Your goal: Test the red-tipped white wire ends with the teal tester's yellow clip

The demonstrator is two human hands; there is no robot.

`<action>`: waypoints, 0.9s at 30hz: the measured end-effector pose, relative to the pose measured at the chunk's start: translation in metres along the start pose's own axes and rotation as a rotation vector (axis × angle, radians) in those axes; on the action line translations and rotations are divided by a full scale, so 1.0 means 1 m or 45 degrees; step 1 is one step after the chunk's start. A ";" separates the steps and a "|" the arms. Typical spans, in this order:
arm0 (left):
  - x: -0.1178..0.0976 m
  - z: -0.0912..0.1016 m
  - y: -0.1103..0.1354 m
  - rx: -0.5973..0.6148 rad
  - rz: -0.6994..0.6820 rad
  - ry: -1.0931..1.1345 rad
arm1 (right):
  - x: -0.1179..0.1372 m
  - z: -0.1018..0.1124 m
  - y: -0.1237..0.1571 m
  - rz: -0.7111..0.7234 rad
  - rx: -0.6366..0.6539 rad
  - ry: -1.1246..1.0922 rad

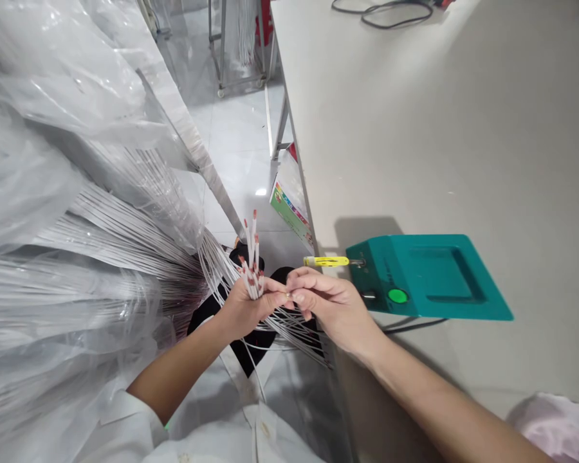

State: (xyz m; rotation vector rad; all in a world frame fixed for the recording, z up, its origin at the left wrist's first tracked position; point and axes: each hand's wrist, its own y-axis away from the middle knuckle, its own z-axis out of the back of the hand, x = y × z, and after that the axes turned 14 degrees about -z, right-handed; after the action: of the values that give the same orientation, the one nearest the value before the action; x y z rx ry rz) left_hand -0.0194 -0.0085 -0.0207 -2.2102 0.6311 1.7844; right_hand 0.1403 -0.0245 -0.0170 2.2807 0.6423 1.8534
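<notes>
My left hand [251, 305] is closed around a bundle of thin white wires [251, 260] whose bare copper-coloured tips stick upward. The wires trail down and left into a large hanging mass wrapped in clear plastic [77, 212]. My right hand [325, 302] touches the left one, its fingertips pinched on one of the wires at the bundle. Just right of my hands, a teal box-shaped machine [424, 276] with a green button [397, 296] sits on the table, and a yellow-sleeved piece [327, 261] sticks out of its left side.
A pale table [439, 128] fills the right side, its edge running beside my hands. A black cable [386, 13] lies at its far end. A colourful carton [289, 209] stands on the floor under the table. Metal racks stand farther back.
</notes>
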 end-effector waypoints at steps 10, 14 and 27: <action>0.014 -0.003 0.004 -0.105 -0.019 0.190 | -0.006 -0.010 0.001 -0.192 -0.027 -0.281; 0.015 -0.004 0.003 -0.112 -0.046 0.096 | -0.010 -0.010 -0.001 -0.101 -0.189 -0.194; 0.009 -0.015 0.007 -0.264 -0.074 -0.176 | -0.017 -0.011 -0.003 -0.173 -0.290 -0.316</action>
State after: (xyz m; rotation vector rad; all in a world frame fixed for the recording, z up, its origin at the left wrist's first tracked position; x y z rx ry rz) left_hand -0.0087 -0.0230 -0.0251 -2.1810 0.3638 2.0328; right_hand 0.1270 -0.0305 -0.0304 2.2080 0.5053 1.4689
